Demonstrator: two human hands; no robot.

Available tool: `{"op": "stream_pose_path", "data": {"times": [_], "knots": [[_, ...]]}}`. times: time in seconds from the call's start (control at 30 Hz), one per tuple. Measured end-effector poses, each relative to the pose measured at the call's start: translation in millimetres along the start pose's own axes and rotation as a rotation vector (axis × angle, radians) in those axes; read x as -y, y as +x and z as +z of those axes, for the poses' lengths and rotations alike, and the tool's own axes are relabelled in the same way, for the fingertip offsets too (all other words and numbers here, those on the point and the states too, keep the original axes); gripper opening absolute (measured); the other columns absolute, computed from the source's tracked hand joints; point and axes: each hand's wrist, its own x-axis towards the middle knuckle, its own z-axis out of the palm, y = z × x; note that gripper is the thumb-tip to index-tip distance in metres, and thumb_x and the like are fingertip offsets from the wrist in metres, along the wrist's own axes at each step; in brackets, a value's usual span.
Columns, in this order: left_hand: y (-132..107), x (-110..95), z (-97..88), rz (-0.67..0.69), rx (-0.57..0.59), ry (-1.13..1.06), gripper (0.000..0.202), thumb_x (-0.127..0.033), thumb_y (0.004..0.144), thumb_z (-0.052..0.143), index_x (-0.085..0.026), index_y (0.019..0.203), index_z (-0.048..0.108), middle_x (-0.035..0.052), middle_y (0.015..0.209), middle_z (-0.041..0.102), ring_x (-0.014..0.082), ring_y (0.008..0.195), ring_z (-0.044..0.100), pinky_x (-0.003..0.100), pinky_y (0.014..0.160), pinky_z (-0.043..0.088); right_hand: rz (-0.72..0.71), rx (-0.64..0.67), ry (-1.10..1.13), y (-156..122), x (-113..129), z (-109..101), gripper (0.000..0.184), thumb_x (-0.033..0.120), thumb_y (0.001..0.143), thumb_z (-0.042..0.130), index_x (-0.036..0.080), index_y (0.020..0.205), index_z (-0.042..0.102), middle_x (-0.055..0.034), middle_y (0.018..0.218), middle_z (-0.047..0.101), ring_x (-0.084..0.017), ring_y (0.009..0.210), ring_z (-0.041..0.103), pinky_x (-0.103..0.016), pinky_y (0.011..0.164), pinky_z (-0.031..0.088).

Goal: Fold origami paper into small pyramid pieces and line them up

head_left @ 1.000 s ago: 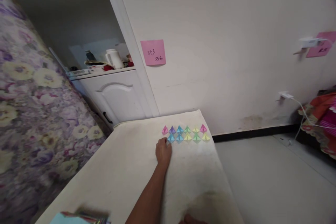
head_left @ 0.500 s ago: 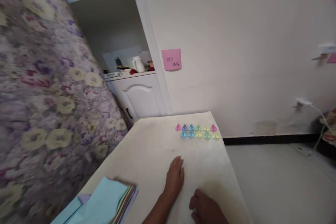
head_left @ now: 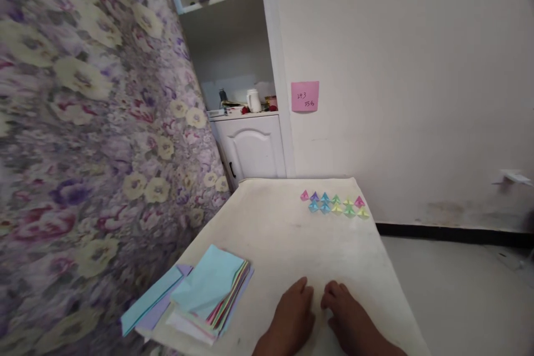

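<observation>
My left hand [head_left: 295,310] rests on the pale tabletop [head_left: 275,233], fingers loosely bent and apart from the thumb, with nothing seen in it. Close on its right, my right hand [head_left: 346,311] also lies on the table, fingers curled forward, thumb apart, and no object showing. The hands do not touch. Left of them sits a stack of coloured paper sheets [head_left: 212,278] with a light blue sheet on top. Beyond the hands, several small folded paper pieces [head_left: 336,199] in pink, purple, blue, green and yellow stand in two rows near the table's far right.
Blue and purple paper strips [head_left: 152,300] lie at the table's left edge. A floral curtain [head_left: 104,150] hangs along the left. Behind the table are a white cabinet [head_left: 255,150] with a white jug [head_left: 253,101] and a wall with a pink note [head_left: 305,96].
My view has turned left, so the table appears further right. My left hand has drawn back towards me, and my right hand has moved forward beside it.
</observation>
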Motion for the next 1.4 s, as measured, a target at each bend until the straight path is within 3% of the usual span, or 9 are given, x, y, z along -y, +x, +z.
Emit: {"op": "stream_pose_path", "data": {"times": [0.23,0.37,0.47,0.6,0.77,0.93,1.17,1.4], "knots": [[-14,8,-1.8,0.136,0.008,0.076,0.048,-0.010,0.069,0.043,-0.017,0.114,0.056,0.0127,0.129,0.050,0.0269,0.113,0.050,0.038,0.095,0.040,-0.037,-0.061,-0.040,5,-1,10,0.028,0.000,0.066,0.042,0.019,0.082,0.056,-0.0043,0.096,0.051,-0.017,0.089,0.046,-0.025,0.077,0.036],[-25,11,-14.8,0.083,0.010,0.118,0.034,-0.012,0.072,0.044,-0.019,0.100,0.061,0.0095,0.102,0.064,0.0248,0.089,0.060,0.037,0.079,0.047,-0.066,-0.046,-0.102,8,-2,16,0.021,0.004,0.076,0.041,0.019,0.080,0.054,-0.0060,0.093,0.051,-0.019,0.086,0.046,-0.027,0.073,0.037],[-35,14,-33.4,0.082,-0.132,0.063,0.028,-0.015,0.078,0.044,-0.021,0.101,0.059,0.0066,0.096,0.064,0.0223,0.088,0.058,0.034,0.078,0.046,-0.102,-0.064,-0.113,9,-3,20,0.017,0.007,0.081,0.040,0.018,0.079,0.053,-0.0066,0.091,0.050,-0.019,0.084,0.046,-0.028,0.072,0.037],[-47,29,-61.1,0.041,-0.384,-0.010,0.023,-0.015,0.085,0.038,-0.020,0.089,0.060,0.0049,0.086,0.062,0.0188,0.083,0.056,0.030,0.074,0.044,-0.121,-0.086,-0.130,10,-5,23,0.016,0.006,0.081,0.040,0.017,0.077,0.051,-0.0071,0.090,0.049,-0.019,0.082,0.045,-0.029,0.070,0.037],[-63,66,-94.0,-0.081,-0.655,-0.049,0.024,-0.024,0.088,0.036,-0.020,0.086,0.060,0.0052,0.083,0.062,0.0194,0.081,0.056,0.032,0.075,0.043,-0.136,-0.109,-0.155,11,-8,26,0.017,0.009,0.084,0.040,0.018,0.076,0.052,-0.0069,0.087,0.049,-0.019,0.080,0.046,-0.029,0.068,0.037],[-88,103,-110.2,-0.304,-0.779,-0.162,0.023,-0.031,0.084,0.042,-0.020,0.085,0.061,0.0037,0.083,0.066,0.0195,0.075,0.060,0.030,0.070,0.045,-0.158,-0.127,-0.187,10,-7,24,0.016,0.011,0.084,0.040,0.017,0.075,0.052,-0.0076,0.086,0.050,-0.020,0.079,0.046,-0.029,0.067,0.037],[-116,128,-100.7,-0.395,-0.752,-0.216,0.025,-0.032,0.081,0.042,-0.020,0.086,0.063,0.0038,0.087,0.068,0.0202,0.081,0.061,0.029,0.071,0.046,-0.164,-0.081,-0.158,6,-10,22,0.018,0.014,0.085,0.038,0.017,0.074,0.051,-0.0073,0.085,0.050,-0.020,0.078,0.046,-0.031,0.067,0.037],[-116,119,-97.0,-0.356,-0.626,-0.139,0.022,-0.024,0.078,0.044,-0.018,0.086,0.064,0.0057,0.087,0.065,0.0202,0.085,0.059,0.030,0.074,0.044,-0.177,-0.079,-0.178,7,-13,26,0.019,0.019,0.087,0.037,0.018,0.072,0.050,-0.0064,0.084,0.049,-0.019,0.077,0.047,-0.031,0.067,0.038]]}}
